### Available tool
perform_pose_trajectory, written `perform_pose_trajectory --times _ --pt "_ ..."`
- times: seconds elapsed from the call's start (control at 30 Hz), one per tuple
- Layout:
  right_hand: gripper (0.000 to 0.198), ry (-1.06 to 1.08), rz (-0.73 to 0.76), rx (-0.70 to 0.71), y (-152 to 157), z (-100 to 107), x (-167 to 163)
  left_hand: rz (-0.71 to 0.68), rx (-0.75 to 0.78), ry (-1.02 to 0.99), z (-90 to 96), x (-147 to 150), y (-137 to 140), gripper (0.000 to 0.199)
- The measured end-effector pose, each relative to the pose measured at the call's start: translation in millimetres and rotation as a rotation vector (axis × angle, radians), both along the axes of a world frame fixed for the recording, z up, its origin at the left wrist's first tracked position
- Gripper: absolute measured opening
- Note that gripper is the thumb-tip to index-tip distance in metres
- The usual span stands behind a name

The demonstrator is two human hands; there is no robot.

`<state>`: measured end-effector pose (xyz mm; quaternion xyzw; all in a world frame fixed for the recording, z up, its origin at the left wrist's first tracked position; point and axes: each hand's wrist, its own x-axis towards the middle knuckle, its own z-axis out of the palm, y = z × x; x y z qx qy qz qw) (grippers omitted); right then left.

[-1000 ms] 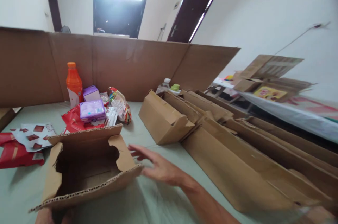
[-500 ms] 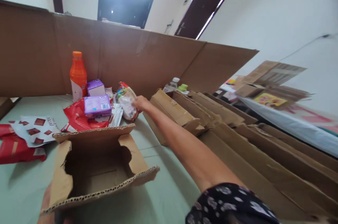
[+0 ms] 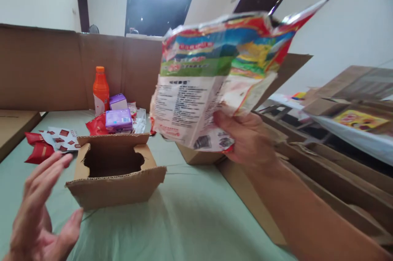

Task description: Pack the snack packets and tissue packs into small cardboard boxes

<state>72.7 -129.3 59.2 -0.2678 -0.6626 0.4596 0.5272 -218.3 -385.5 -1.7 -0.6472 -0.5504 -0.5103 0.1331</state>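
Raised in my right hand is a colourful plastic snack bag, printed side facing me, with its lower right edge pinched between thumb and fingers. My left hand is in the air at the lower left, fingers apart and holding nothing. Just beyond it a small cardboard box stands with its top open and its inside dark. Behind the box lie two purple tissue packs, a red packet and an upright orange bottle.
A white packet with brown squares and a red packet lie left of the box. Long cardboard boxes line the right side. A tall cardboard panel runs along the back of the green cloth.
My right hand has lifted the snack bag from beside the tissue packs up close before me. My left hand has let go of the cardboard box and opened.
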Motion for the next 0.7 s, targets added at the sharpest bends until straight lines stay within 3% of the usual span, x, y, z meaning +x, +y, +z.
perform_pose_trajectory --times 0.13,0.3,0.4,0.5,0.6,0.7 --pt "0.039 0.029 0.295 -0.067 -22.3 16.5 -53.6 -0.062 -0.262 0.508 35.8 1.2 20.8 0.047" --pt "0.039 -0.188 0.641 -0.043 -29.9 4.8 -102.4 -0.030 -0.350 0.689 41.3 7.0 29.6 0.031" --pt "0.032 -0.485 0.626 0.068 -33.3 17.1 -91.6 0.069 -0.322 0.785 42.8 7.7 24.8 0.023" --pt "0.023 -0.714 0.500 0.327 -41.8 49.7 -65.6 0.131 -0.306 0.846 43.1 5.8 20.0 0.025" --pt "0.027 -0.907 0.362 0.565 -49.9 77.1 -51.3 0.133 -0.308 0.852 39.4 3.3 16.7 0.025" --pt "0.031 -1.168 0.334 0.614 -51.8 80.8 -55.1 0.150 -0.299 0.823 32.7 -0.3 12.2 0.025"
